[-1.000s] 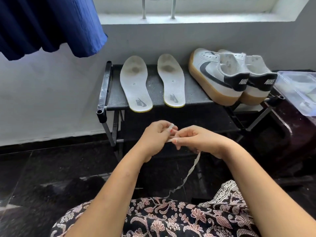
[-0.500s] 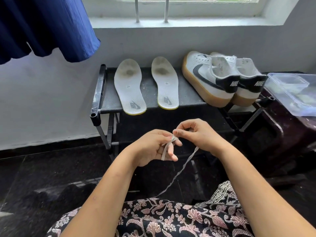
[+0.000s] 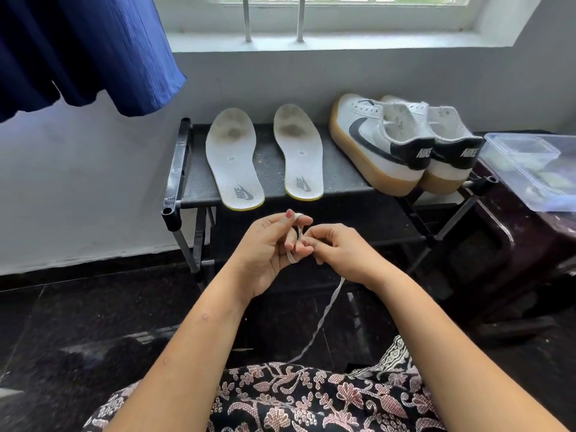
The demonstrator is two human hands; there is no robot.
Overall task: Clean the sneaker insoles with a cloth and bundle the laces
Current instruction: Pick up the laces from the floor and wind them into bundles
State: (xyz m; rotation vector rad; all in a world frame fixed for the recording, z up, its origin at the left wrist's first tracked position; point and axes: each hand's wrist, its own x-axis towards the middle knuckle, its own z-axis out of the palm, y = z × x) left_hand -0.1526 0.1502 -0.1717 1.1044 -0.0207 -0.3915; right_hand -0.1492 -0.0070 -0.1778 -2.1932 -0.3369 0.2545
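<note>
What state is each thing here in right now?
Lace: looped round the left fingers, tail hanging to the lap.
Left hand: holding the loops.
Right hand: pinching the lace.
Insoles: flat on the rack, stained.
Sneakers: unlaced, on the rack.
Plastic box: closed.

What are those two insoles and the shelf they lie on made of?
The insoles look like foam under pale woven fabric: fine texture, thin yellow edge, grey worn patches. The shelf seems dark mesh fabric stretched on a black frame, probably metal tubing, though plastic is possible.
</note>
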